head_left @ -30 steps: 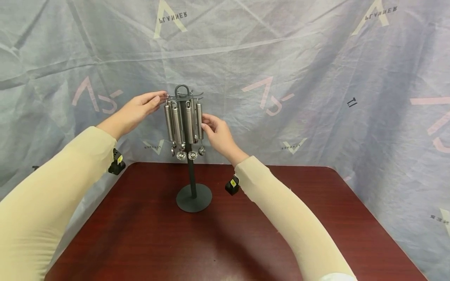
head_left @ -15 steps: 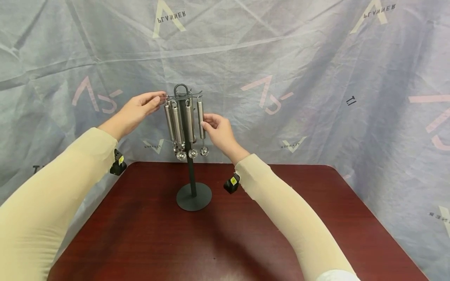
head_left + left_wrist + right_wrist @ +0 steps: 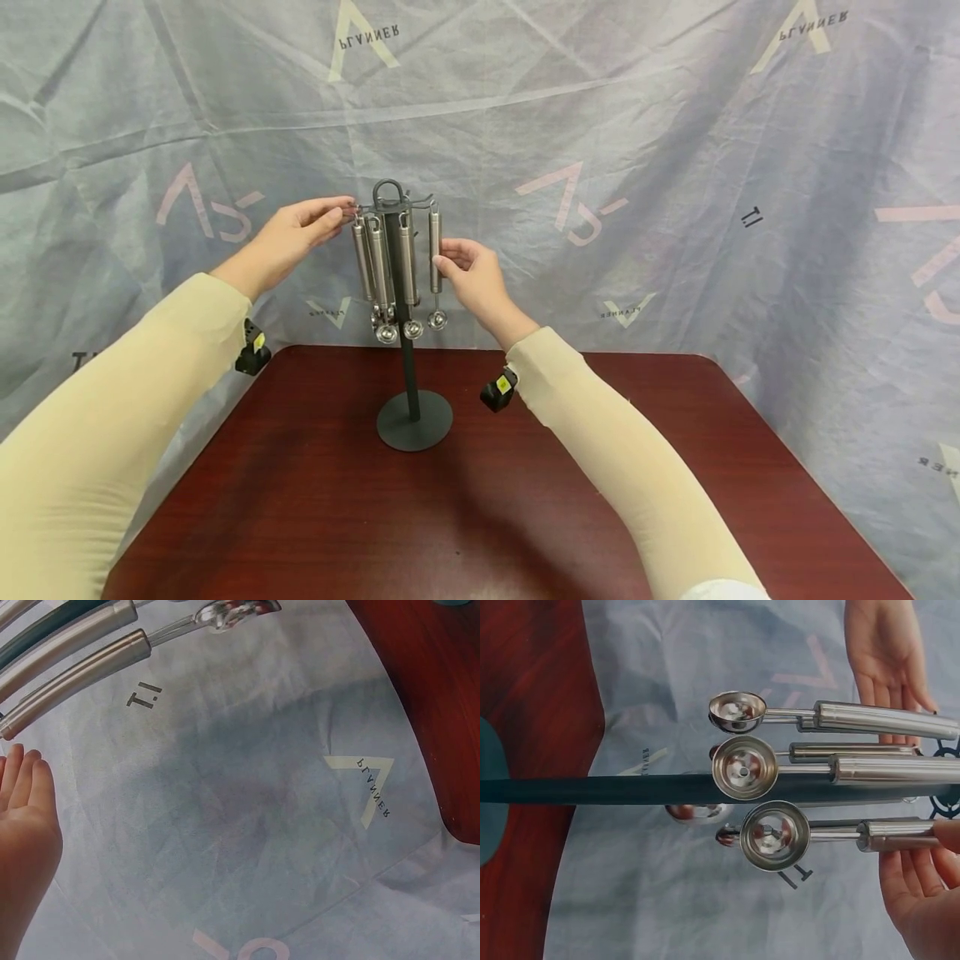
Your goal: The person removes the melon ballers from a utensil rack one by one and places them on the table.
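Note:
A dark metal rack [image 3: 408, 367] with a looped top holds several steel melon ballers hanging from its hooks. My right hand [image 3: 478, 283] pinches the handle of the rightmost melon baller [image 3: 435, 275] between thumb and fingers. This one's ring is at the outer end of its hook, and its round bowl [image 3: 776, 836] hangs below. With fingers extended, my left hand [image 3: 288, 237] has its fingertips at the rack's upper left, by the ring of another melon baller [image 3: 363, 258]. Whether they touch the hook or the ring is hard to tell.
The rack's round base [image 3: 415, 433] stands on a reddish-brown table [image 3: 525, 500]. A grey printed cloth [image 3: 675, 208] hangs close behind the table. Neighbouring melon ballers [image 3: 407, 258] hang close to the held one.
My right hand has moved slightly right with the melon baller, which now hangs farther out along its hook, apart from its neighbours. The left hand has stayed almost still.

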{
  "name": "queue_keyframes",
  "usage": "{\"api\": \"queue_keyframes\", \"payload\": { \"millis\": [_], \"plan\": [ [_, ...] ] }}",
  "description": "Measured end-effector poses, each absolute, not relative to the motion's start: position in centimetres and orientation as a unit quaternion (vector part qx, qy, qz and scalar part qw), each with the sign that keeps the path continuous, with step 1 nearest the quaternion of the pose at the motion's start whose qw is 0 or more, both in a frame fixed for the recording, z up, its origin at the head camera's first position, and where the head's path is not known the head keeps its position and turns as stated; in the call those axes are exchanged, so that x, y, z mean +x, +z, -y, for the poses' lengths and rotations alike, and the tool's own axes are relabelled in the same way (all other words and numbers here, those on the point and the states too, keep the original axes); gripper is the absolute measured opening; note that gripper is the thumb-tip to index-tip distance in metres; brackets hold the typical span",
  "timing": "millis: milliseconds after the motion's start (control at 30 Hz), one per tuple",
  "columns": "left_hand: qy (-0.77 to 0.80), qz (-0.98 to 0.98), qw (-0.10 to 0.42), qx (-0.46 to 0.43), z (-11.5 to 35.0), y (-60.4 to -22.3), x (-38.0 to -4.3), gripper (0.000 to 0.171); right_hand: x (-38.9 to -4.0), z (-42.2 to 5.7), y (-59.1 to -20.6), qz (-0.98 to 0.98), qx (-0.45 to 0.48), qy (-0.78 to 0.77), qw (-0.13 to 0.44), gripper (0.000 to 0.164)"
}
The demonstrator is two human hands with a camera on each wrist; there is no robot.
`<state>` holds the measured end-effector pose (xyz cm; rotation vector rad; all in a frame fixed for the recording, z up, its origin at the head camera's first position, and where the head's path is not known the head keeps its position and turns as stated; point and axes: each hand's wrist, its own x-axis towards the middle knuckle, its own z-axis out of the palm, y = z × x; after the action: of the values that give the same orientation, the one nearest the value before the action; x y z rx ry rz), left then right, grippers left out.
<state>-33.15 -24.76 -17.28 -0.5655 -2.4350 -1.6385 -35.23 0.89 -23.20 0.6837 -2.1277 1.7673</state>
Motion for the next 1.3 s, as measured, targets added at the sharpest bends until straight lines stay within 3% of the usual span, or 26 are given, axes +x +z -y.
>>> {"api": "queue_keyframes", "payload": {
  "millis": [433, 1300],
  "plan": [
    [-0.493, 0.847, 0.141, -0.142, 24.6, -17.3, -33.1, 0.053, -35.2, -1.9, -23.1, 0.736, 0.231, 0.616, 0.158, 0.028],
    [-0.504, 0.844, 0.119, -0.143, 24.9, -17.2, -33.3, 0.062, -35.2, -4.4, -26.7, 0.763, 0.219, 0.595, 0.127, 0.024]
  ]
}}
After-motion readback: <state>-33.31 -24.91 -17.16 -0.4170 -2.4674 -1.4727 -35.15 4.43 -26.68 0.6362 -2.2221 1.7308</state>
